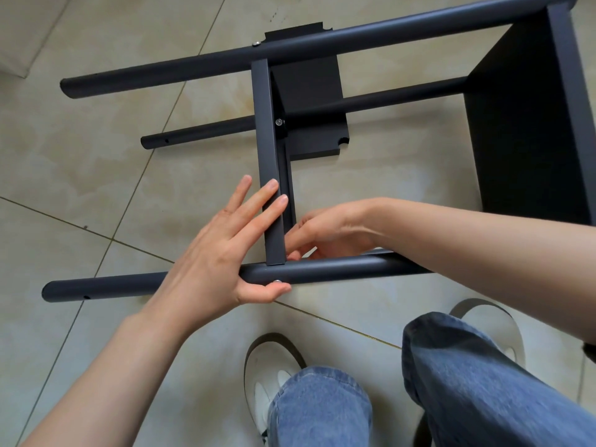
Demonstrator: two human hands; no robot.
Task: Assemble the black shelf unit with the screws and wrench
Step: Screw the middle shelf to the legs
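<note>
- Left hand (pixel 222 250) spread wide, straight fingers laid along the upright crossbar (pixel 269 162), thumb hooked under the near pole (pixel 322 272) beside a silver screw (pixel 276 281).
- Right hand (pixel 325 233) reaches in from the right, fingers curled at the joint where crossbar meets near pole; whether it pinches anything, cannot tell.
- Shelf unit (pixel 529 124) lies on its side on the tiled floor (pixel 80 175); poles run left to right, crossbar runs away from the person.
- Loose shelf panel (pixel 309 88) lies flat beneath the frame.
- Screw sits just under the left thumb, so the left hand is nearer; tightening likely works from the pole's near side.
- Wrench not seen.
</note>
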